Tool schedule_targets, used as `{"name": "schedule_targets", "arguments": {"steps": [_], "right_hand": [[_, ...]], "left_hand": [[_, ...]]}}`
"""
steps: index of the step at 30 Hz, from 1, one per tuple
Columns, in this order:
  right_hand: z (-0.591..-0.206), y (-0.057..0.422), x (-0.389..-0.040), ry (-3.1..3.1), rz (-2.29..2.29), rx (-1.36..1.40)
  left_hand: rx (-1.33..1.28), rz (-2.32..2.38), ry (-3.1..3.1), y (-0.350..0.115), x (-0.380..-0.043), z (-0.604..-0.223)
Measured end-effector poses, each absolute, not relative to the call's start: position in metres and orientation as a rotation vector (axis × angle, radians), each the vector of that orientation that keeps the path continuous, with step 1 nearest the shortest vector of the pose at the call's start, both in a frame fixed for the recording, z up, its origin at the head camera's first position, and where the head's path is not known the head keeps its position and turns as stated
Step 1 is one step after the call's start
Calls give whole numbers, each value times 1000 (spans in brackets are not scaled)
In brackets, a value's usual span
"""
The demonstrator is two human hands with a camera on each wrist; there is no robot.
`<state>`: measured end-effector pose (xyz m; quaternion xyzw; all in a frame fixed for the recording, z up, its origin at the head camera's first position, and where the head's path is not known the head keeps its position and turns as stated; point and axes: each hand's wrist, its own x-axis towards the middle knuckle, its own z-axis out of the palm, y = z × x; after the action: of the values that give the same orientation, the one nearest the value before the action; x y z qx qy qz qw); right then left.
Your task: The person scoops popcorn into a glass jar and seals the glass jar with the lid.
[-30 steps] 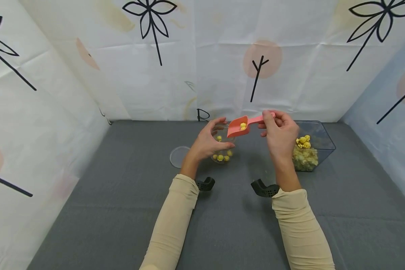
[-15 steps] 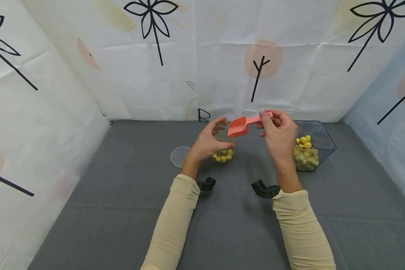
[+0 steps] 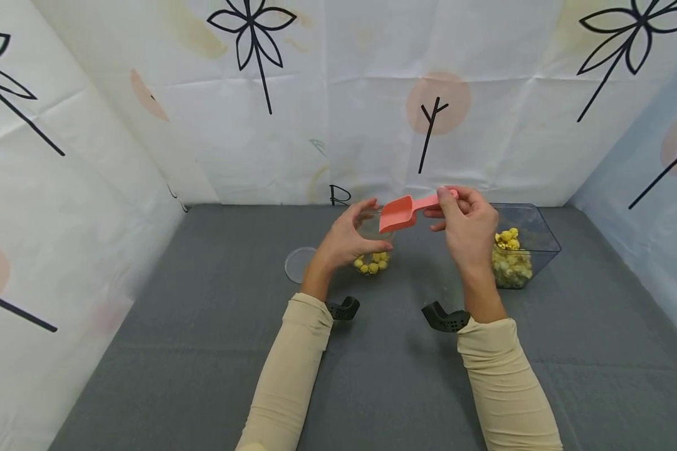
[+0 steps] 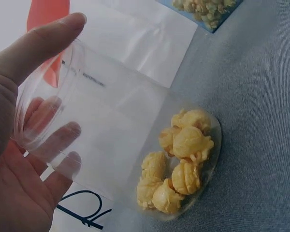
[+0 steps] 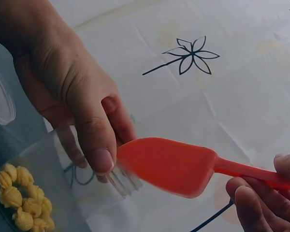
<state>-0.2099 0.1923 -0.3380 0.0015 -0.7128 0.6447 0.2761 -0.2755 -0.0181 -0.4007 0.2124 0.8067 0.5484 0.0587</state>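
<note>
no readable words; letterlike mark [image 3: 340,195], on backdrop [image 3: 372,138]

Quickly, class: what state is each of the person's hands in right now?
Left hand: holding the jar.
Right hand: holding the scoop.

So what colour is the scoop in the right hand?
The scoop is a plain reddish coral, best seen in the right wrist view.

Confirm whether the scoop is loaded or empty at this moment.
Empty: the head view shows no popcorn in the pink scoop, held by the right hand. Popcorn shows inside the clear jar.
</note>
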Motion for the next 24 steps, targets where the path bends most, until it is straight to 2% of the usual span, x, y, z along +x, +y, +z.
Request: {"name": "schedule_targets", "arguments": {"steps": [17, 24], "right_hand": [[-327, 211, -204, -1687, 1913, -127], [-322, 220, -201, -1496, 1998, -90]], "left_hand": [[678, 1489, 2631, -16, -269, -393], [681, 1487, 2730, -16, -265, -387]]}}
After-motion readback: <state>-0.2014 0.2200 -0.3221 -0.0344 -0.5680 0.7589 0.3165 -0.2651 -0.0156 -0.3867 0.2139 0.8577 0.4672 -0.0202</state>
